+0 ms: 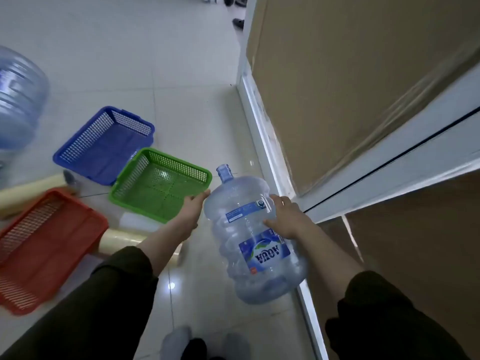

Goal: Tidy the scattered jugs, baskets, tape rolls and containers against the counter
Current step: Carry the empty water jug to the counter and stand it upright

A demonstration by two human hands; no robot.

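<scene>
The left hand (193, 209) and right hand (285, 216) press the water jug (249, 229) between them. Their fingers are spread flat on its sides, since it looks too broad to wrap. It tilts, neck pointing away, just beside the counter (337, 100), probably to be stood there. Farther out on the floor (155, 61) lie a red basket (52, 242), rolls (122, 239), a green basket (155, 188), a blue basket (104, 149) and another jug (18, 100).

Left hand (193, 207), right hand (285, 219), apparently pressing jug (257, 255)
</scene>
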